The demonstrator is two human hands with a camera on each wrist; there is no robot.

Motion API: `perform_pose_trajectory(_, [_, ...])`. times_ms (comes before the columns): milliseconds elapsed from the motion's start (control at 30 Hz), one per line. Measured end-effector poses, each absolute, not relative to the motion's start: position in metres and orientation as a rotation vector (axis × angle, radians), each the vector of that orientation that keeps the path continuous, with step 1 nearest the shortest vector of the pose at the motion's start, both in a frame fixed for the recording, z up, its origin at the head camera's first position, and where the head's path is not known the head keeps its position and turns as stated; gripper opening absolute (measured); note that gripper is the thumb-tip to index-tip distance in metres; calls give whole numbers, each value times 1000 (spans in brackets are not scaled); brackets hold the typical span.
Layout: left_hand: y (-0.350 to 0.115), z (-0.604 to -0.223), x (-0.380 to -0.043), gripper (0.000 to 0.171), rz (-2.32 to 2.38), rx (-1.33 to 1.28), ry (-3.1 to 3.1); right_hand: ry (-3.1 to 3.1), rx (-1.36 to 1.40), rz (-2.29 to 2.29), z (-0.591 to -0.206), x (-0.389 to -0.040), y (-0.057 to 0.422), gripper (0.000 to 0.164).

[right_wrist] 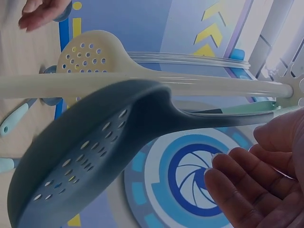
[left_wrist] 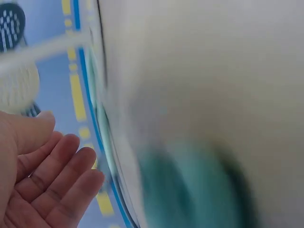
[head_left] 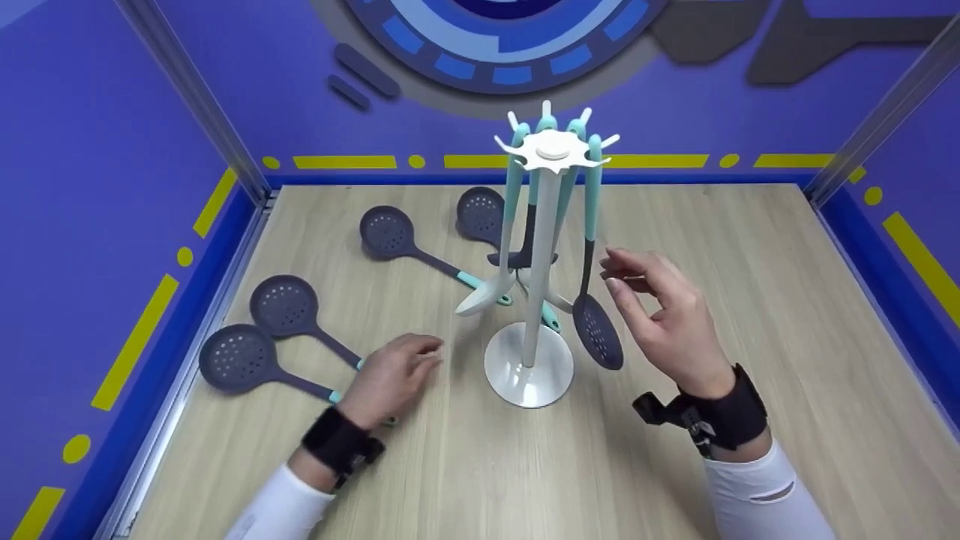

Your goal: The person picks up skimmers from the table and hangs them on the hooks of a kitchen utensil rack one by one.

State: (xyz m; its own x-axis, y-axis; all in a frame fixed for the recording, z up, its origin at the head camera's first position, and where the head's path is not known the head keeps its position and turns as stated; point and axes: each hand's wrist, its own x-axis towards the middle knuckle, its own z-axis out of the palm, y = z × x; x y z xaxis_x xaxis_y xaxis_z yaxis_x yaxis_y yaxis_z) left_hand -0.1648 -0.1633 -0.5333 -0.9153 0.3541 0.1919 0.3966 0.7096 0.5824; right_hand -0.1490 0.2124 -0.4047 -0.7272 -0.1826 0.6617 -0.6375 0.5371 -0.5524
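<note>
Far left of frame: blue wall panel (head_left: 67,225) with yellow marks. Lower left, two dark perforated ladles on the table (head_left: 787,337): the front ladle (head_left: 236,358) and the second ladle (head_left: 283,306), bowls close together, handles angling down-right toward the left hand (head_left: 390,382). Left hand: lower left of center, over those handles in the head view, fingers loosely bent, nothing in it per the left wrist view. Contact with handles: can't tell. Black wristband (head_left: 334,448) below it.

Upper left of center: third ladle (head_left: 387,232), lying flat, handle pointing down-right. Next over, fourth ladle (head_left: 480,214), partly hidden behind the white stand (head_left: 540,270).

Stand: upright, center of frame, round base on the table. Teal-handled utensils hang from its top, incl. a pale utensil (head_left: 484,296) on the left and a dark slotted spoon (head_left: 598,334) on the right, head clear of the table.

Right hand (head_left: 671,322): right of center, just beside the hanging spoon, fingers and thumb apart, grasping nothing. Touch on the spoon's shaft: can't tell. Hands well apart, stand between.
</note>
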Motion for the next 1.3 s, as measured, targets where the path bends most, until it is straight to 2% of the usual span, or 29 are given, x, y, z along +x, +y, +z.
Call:
perform_pose_trajectory(367, [-291, -520, -168, 30, -792, -276, -2976, -2228, 641, 1107, -403, -149, 213, 39])
perform_pose_trajectory(567, [-337, -514, -158, 29, -761, -92, -3052, -2213, 639, 1118, -402, -148, 211, 38])
perform_pose_trajectory(667, [-348, -517, -154, 28, -753, -69, -3085, -2217, 646, 1115, -402, -149, 212, 38])
perform_pose_trajectory(833, [-352, -527, -150, 39, -746, -84, -3076, -2226, 642, 1130, -403, -148, 212, 38])
perform_pose_trajectory(1033, [-349, -532, -148, 43, -688, -129, -3038, -2212, 655, 1127, -403, -148, 212, 39])
perform_pose_trajectory(1300, [-344, -534, -148, 32, -673, -148, -3055, -2207, 633, 1149, -402, -147, 214, 39])
